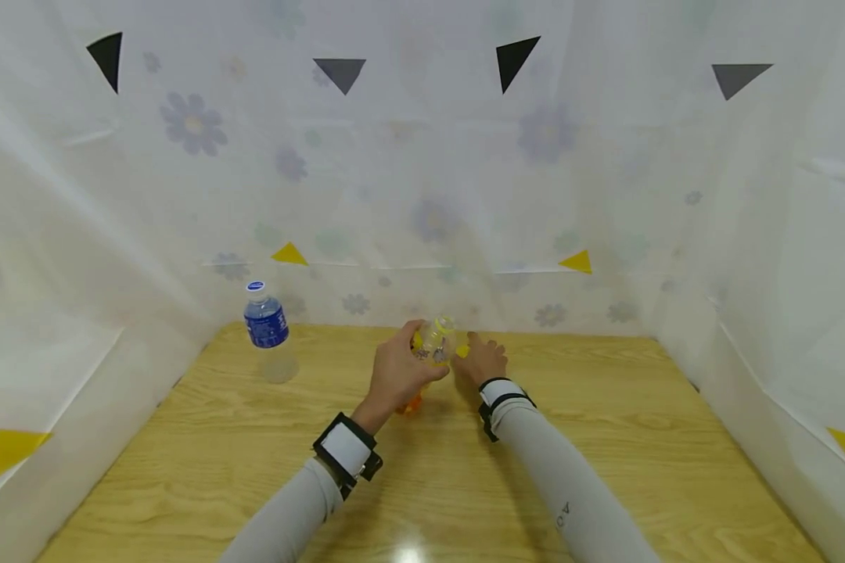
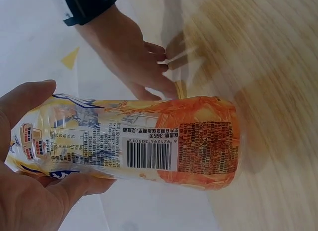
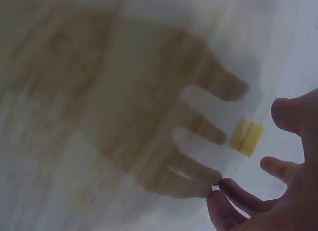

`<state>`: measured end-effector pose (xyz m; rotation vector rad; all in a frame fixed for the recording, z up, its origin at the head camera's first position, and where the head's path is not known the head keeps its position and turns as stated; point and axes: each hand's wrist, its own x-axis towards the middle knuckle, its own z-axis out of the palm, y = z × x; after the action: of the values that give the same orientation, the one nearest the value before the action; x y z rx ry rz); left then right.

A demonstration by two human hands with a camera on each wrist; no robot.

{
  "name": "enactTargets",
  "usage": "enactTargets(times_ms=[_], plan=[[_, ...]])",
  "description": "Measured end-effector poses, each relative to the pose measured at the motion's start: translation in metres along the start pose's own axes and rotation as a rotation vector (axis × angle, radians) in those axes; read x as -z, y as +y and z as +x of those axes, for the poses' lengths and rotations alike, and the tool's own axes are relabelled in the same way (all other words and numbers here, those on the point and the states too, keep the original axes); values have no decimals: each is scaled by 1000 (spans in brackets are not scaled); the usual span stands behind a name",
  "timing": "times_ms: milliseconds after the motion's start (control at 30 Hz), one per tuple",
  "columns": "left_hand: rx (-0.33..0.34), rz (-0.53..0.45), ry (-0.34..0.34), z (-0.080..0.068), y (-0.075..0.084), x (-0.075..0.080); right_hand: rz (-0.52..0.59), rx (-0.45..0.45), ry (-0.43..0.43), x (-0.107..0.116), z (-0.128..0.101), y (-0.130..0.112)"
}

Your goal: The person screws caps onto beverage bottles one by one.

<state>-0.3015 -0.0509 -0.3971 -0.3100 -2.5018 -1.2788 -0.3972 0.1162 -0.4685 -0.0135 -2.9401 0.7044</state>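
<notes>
My left hand [image 1: 397, 369] grips a clear plastic bottle [image 1: 436, 342] round its upper part. Yellow and orange print, a barcode and small text cover the bottle's label [image 2: 149, 141] in the left wrist view. Yellow shows at the bottle's neck in the head view. To its right, my right hand [image 1: 486, 362] is low over the table with fingers spread and slightly bent. A small yellow cap [image 3: 252, 139] stands near its thumb and fingers, apart from them, with its reflection beside it. Two fingertips touch the tabletop in the right wrist view.
Another bottle [image 1: 273, 344] with a blue label and white cap stands upright at the back left of the wooden table [image 1: 218, 469]. A white flowered sheet [image 1: 408, 156] rises behind the table and along both sides.
</notes>
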Motion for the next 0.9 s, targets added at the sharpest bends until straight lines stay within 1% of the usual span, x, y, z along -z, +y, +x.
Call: enactTargets(times_ms=[133,267,400,500,600,700,767,900], plan=[[-15,1,-1,0,0,1,-53,4,-2,-7,2,3],[-28,-3,-9,1,1,1,-89,12,42,-11,4,6],[-24,-1,-19,0,0,0,-111,12,62,-14,4,9],[-19,-3,-31,-1,0,-1,-115,6,54,-16,3,11],[-19,0,-38,-2,0,-2,-114,11,57,-14,2,10],[-25,-5,-33,-2,0,-1,-96,48,80,-10,4,8],[-21,-8,-29,-2,0,-1,-66,78,92,-6,5,6],[-4,-3,-28,-2,0,1,-26,118,83,8,6,0]])
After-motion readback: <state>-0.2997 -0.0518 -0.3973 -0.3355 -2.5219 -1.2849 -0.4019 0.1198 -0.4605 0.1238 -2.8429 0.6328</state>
